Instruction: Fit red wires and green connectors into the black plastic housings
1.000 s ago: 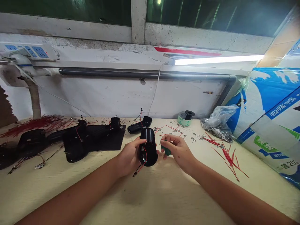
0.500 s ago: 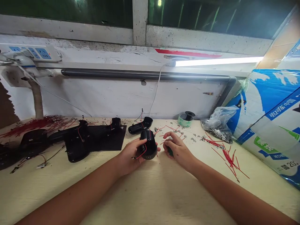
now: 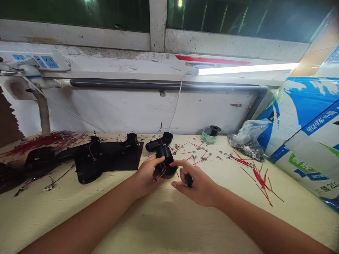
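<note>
Gripping is done by the left hand [image 3: 146,176], clamped round a black cylindrical plastic housing [image 3: 166,163], with thin red wires [image 3: 161,171] trailing from it. The housing sits just right of the left palm, its long axis tilted away from the body toward the wall. The right hand [image 3: 201,187] lies just beside it on the right, with a small dark object [image 3: 189,180] pinched between thumb and fingers; its type is hidden. A cream desk [image 3: 119,215] carries a black mat [image 3: 129,158], black plastic casings [image 3: 87,165], scattered metal terminals [image 3: 203,158] and cut red wires [image 3: 261,181]. A white wall [image 3: 132,113] stands behind.
</note>
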